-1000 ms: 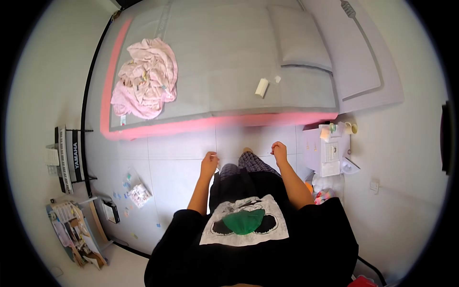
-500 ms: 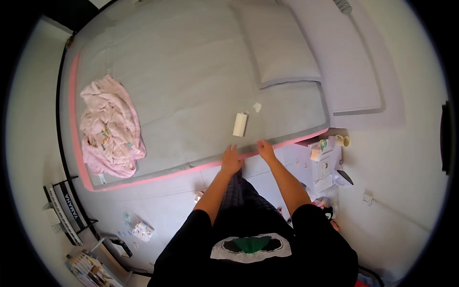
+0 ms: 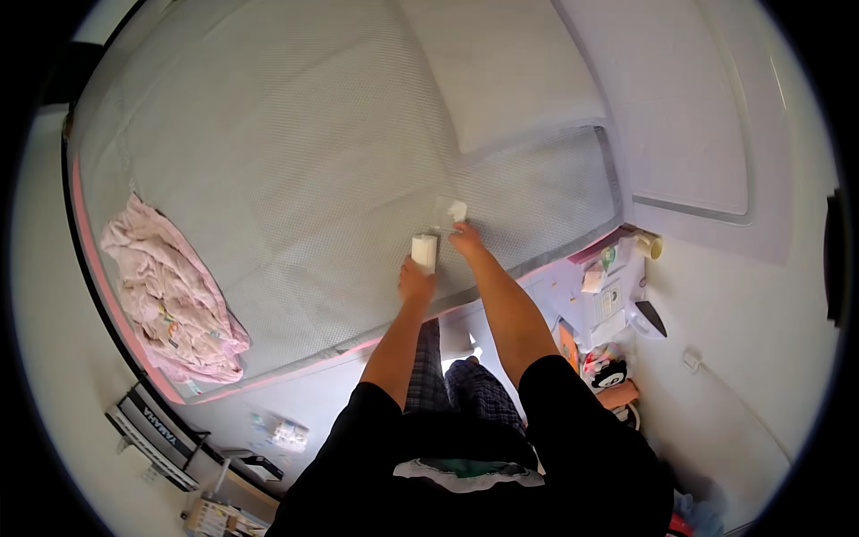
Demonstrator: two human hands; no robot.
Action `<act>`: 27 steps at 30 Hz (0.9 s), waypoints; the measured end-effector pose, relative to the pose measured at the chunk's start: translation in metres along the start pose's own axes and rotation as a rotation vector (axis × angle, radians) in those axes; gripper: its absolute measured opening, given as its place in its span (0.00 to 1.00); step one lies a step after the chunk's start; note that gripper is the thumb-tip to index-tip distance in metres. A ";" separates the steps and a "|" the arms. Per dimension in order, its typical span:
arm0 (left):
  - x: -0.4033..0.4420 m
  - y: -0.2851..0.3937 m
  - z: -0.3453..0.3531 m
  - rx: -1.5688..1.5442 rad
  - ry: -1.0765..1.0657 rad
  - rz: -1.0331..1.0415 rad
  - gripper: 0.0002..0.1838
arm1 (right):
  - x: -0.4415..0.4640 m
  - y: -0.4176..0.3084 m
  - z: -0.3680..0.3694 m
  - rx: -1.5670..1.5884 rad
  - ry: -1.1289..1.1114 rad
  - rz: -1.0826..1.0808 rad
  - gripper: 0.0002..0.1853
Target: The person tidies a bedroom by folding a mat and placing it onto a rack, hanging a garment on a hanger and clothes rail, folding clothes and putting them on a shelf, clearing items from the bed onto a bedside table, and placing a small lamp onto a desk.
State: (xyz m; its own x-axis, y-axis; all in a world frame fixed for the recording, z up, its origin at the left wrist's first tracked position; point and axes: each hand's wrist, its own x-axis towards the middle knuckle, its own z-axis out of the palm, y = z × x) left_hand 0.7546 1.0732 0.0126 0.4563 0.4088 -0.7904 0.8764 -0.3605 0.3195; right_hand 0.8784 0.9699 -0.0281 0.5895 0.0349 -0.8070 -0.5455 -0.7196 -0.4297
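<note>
A cream-white oblong pack point(image 3: 424, 254) lies on the grey bed mat. My left hand point(image 3: 416, 283) is at its near end, with fingers and thumb around the sides. To the right, my right hand point(image 3: 466, 240) reaches over the mat, fingers partly bent and apart from the pack. Just beyond those fingertips lies a small crumpled white piece point(image 3: 457, 211), with something thin and see-through beside it. Whether the right fingertips touch this see-through part is hard to make out.
The bed mat point(image 3: 295, 179) carries a pink blanket point(image 3: 170, 295) on the left and a grey pillow point(image 3: 510, 76) at the upper right. A low white stand point(image 3: 613, 291) with small items and a cup point(image 3: 649, 245) is near the wall. A keyboard point(image 3: 157, 438) stands lower left.
Both hands have moved forward over the bed: the left onto the pack, the right close to the crumpled white piece. The view has shifted as my body leaned in.
</note>
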 end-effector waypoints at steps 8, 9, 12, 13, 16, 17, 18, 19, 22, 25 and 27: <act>0.007 -0.017 -0.001 0.034 -0.122 -0.047 0.37 | 0.012 0.027 -0.009 0.088 0.132 -0.244 0.25; 0.011 -0.023 0.004 -0.012 -0.093 -0.026 0.37 | 0.018 0.036 0.000 0.139 0.101 -0.270 0.24; 0.020 -0.019 0.019 -0.330 0.046 0.006 0.38 | 0.032 0.013 0.012 0.094 -0.003 -0.283 0.24; 0.021 -0.023 0.021 -0.534 0.134 0.035 0.38 | 0.028 -0.002 0.014 0.114 0.002 -0.296 0.23; 0.002 0.012 0.008 -0.584 0.178 0.081 0.35 | 0.019 -0.038 0.007 0.044 0.112 -0.273 0.22; 0.002 0.013 0.011 -0.612 0.240 0.090 0.34 | 0.020 -0.042 0.008 -0.070 0.218 -0.257 0.22; 0.005 0.009 0.017 -0.657 0.272 0.063 0.34 | 0.023 -0.040 0.015 -0.058 0.218 -0.248 0.22; 0.007 0.009 0.021 -0.642 0.267 0.065 0.34 | 0.027 -0.038 0.021 -0.057 0.252 -0.248 0.22; -0.005 0.006 0.035 -0.813 0.326 0.115 0.34 | 0.040 -0.011 0.019 0.036 0.227 -0.327 0.21; -0.024 0.017 0.051 -0.839 0.326 0.102 0.34 | 0.042 0.017 0.009 0.331 0.182 -0.421 0.18; -0.038 0.024 0.066 -0.821 0.317 0.142 0.34 | 0.030 0.057 -0.010 0.598 0.273 -0.391 0.14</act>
State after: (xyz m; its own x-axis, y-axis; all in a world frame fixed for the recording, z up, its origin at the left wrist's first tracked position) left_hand 0.7481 0.9934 0.0161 0.4832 0.6627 -0.5721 0.5873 0.2393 0.7732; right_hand 0.8711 0.9229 -0.0722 0.8901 -0.0188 -0.4555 -0.4505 -0.1891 -0.8725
